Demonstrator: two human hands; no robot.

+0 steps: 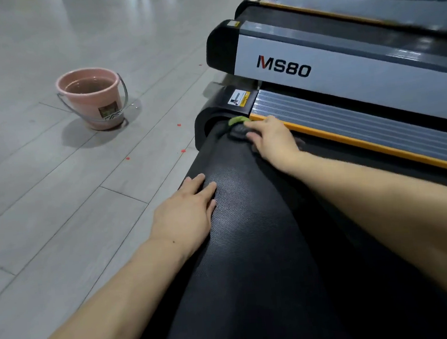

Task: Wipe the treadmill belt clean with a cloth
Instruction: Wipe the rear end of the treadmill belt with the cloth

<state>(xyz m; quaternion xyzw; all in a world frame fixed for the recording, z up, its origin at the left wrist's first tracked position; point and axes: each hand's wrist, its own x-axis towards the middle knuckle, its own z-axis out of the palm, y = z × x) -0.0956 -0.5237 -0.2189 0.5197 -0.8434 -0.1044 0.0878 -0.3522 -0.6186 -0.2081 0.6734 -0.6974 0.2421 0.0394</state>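
The fingers (253,135) of the right hand (271,138) are curling down over a crumpled green and dark grey cloth (239,126), pressing it onto the far end of the black textured treadmill belt (251,248), just beside the orange-edged, ribbed grey side rail (348,120). The cloth is bunching out past the fingertips toward the black end cap (212,116) of the treadmill. The fingers (205,187) of the left hand (186,216) are lying straight and close together, resting flat on the left edge of the belt, nearer than the right hand and holding nothing.

On the end cap a small white and yellow sticker (239,98) is showing; its print is too small to read. The grey side panel (344,77) of the neighbouring treadmill on the right is carrying the lettering "MS80", with a red stroke in the M. A small yellow label (232,24) is sitting on that machine's far corner, unreadable.

On the grey tiled floor (58,210) to the far left, well apart from the belt, a pink plastic bucket (92,99) with a metal handle is standing with water in it and a dark label low on its wall, blurred.
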